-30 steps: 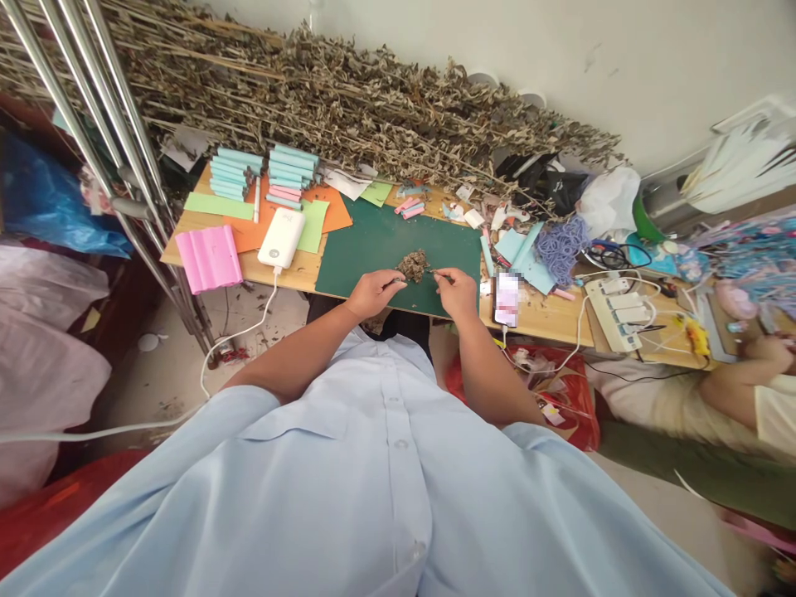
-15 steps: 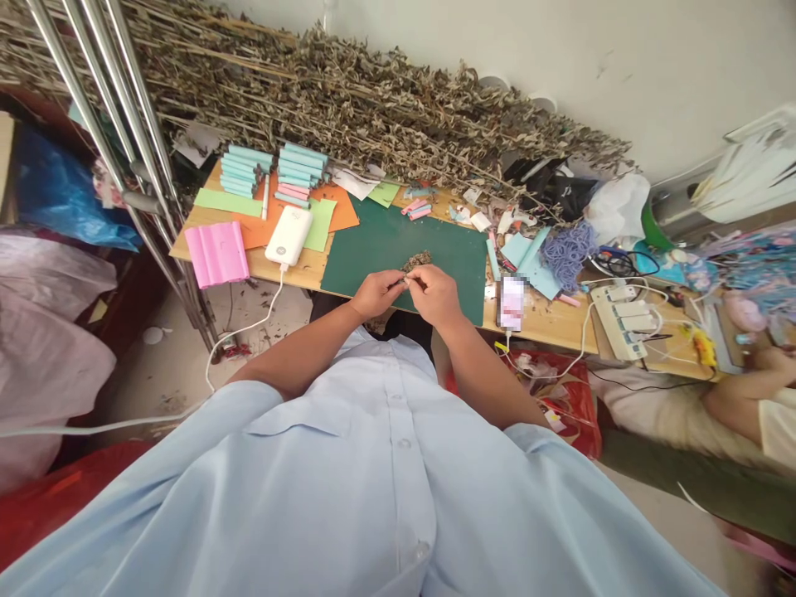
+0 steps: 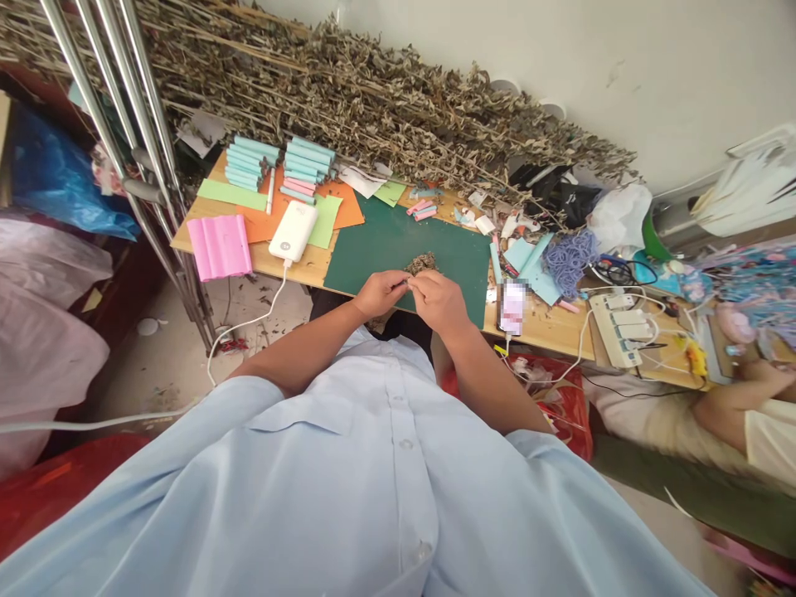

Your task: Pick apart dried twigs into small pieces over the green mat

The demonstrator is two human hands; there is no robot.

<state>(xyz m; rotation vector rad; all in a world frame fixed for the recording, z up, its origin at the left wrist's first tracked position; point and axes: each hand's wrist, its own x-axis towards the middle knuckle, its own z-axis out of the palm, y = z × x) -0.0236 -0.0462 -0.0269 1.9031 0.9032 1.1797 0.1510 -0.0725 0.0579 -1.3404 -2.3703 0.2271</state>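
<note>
My left hand (image 3: 381, 294) and my right hand (image 3: 440, 303) meet at the fingertips over the near edge of a dark green mat (image 3: 385, 232). Both are closed in a pinch; whatever they hold between them is too small and covered to name. Just beyond the fingers lies a small heap of crumbled dried leaves (image 3: 423, 263) on the mat. Farther back on it rest short pink and blue rolls (image 3: 424, 209).
Stacked blue paper rolls (image 3: 252, 157), a white power bank (image 3: 293, 230) and a pink folded sheet (image 3: 219, 247) lie left. At right are a phone (image 3: 512, 307), purple yarn (image 3: 570, 261) and a power strip (image 3: 615, 329). Dried stalks (image 3: 373, 108) line the back. Someone's arm (image 3: 740, 402) shows far right.
The view has shifted slightly. Both hands stay together at nearly the same place, with the right hand's fingers turned a little.
</note>
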